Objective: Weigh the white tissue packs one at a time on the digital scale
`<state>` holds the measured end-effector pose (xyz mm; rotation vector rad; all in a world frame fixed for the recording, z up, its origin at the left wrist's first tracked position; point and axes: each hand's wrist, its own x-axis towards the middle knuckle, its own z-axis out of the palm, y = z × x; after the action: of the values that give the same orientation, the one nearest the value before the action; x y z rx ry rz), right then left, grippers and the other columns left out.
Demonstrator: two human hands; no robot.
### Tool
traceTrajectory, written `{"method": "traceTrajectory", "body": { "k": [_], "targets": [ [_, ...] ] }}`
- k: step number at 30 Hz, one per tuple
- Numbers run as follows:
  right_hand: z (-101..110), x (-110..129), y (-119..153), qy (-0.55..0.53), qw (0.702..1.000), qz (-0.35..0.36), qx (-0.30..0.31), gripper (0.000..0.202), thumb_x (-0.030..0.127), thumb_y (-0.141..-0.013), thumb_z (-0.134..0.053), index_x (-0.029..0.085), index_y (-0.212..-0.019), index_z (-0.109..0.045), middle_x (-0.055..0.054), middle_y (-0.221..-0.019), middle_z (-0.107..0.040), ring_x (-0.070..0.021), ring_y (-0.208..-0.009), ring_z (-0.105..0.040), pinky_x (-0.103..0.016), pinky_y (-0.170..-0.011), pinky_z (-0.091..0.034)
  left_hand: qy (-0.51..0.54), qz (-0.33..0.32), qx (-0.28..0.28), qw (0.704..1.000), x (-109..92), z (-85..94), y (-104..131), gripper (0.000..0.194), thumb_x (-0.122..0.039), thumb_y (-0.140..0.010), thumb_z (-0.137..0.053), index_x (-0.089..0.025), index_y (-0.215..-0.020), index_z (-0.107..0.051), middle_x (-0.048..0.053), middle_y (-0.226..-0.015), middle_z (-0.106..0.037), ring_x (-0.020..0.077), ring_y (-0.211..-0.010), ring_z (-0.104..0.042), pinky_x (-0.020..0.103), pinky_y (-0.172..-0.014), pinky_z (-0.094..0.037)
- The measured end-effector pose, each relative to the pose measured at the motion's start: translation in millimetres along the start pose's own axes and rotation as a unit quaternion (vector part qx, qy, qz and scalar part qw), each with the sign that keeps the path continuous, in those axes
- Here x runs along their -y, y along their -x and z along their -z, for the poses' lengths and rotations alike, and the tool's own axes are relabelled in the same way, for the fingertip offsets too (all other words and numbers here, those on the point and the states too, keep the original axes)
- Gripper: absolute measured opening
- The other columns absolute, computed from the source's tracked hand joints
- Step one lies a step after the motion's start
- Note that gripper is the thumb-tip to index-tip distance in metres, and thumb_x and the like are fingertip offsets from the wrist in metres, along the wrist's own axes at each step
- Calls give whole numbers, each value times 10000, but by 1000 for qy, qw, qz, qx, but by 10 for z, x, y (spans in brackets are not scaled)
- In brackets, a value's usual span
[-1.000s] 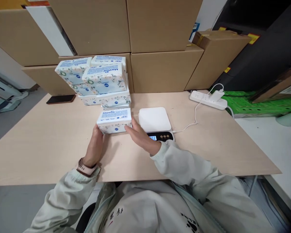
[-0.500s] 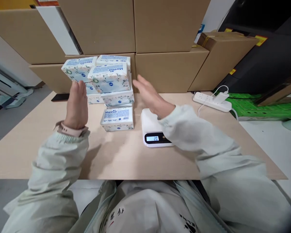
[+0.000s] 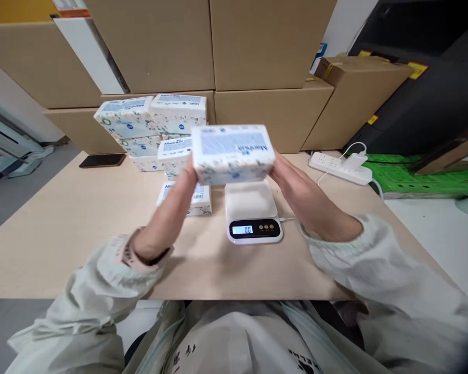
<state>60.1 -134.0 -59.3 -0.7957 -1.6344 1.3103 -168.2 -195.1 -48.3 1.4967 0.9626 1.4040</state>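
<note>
"What have the hands got hold of?"

"A tissue pack (image 3: 233,156), from where I'm standing. The left hand (image 3: 171,213) presses one end, the right hand (image 3: 310,200) the other, set apart by the pack's length. I can't tell how the hidden fingers bend."

"Is it touching the scale (image 3: 251,200)?"

"It looks held up over the back of it. The display (image 3: 242,229), just below the grip, reads 0.0."

"And around them?"

"A lone pack (image 3: 200,208) sits on the table (image 3: 81,218) by the left hand, partly covered by it. Beyond that hand there's a stack of packs (image 3: 128,119), with a phone (image 3: 102,160) further out. The power strip (image 3: 339,167) lies beyond the right hand."
</note>
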Motion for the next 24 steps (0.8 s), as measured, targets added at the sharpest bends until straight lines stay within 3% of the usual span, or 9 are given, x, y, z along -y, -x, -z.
{"method": "traceTrajectory", "body": {
  "k": [3,6,10,15,21,24],
  "targets": [
    [214,-236,370,-1,997,-61,-48,536,612,-1045,-414,407,-1531,-510,98,-1614,-521,-240,-1624,-307,-570,-1364,-222,9,35,130,991,356,-202,52,546,-563,-1104,-315,-351,-1574,-492,-86,-1702,-357,233,-1654,-94,481,-1398,-104],
    [318,-521,476,9,993,-90,-78,580,659,-1026,-408,407,-1540,-498,90,-1621,-512,-228,-1633,-283,-575,-1360,-232,19,48,160,986,653,-309,21,571,-566,-1102,-322,-345,-1620,-421,-84,-1732,-285,240,-1660,-47,492,-1396,-107],
    [327,-680,489,0,994,-91,-62,597,681,-1016,-418,416,-1546,-485,80,-1626,-507,-227,-1610,-340,-578,-1344,-272,4,63,136,989,829,-350,36,580,-563,-1101,-335,-369,-1647,-361,-93,-1738,-253,219,-1660,17,482,-1396,-49],
    [276,-750,540,-11,994,-95,-56,589,660,-1025,-433,437,-1570,-440,102,-1683,-410,-220,-1612,-335,-546,-1359,-249,-23,73,106,991,921,-262,196,604,-556,-1100,-332,-362,-1671,-303,-80,-1750,-217,217,-1658,38,482,-1394,-46],
    [423,-1091,597,28,967,-88,-237,722,719,-1015,-357,305,-1602,-433,-15,-1707,-391,-235,-1609,-342,-502,-1366,-222,-81,66,60,993,1147,-67,512,604,-534,-1107,-273,-425,-1690,-159,-128,-1769,-49,227,-1662,-4,462,-1388,9],
    [519,-1211,601,32,957,-81,-278,705,710,-1024,-332,304,-1588,-454,-35,-1677,-448,-235,-1585,-392,-506,-1352,-254,-79,57,64,993,1206,-16,613,576,-499,-1115,-227,-444,-1684,-157,-146,-1768,-57,221,-1663,3,478,-1386,-1]
  ]
}}
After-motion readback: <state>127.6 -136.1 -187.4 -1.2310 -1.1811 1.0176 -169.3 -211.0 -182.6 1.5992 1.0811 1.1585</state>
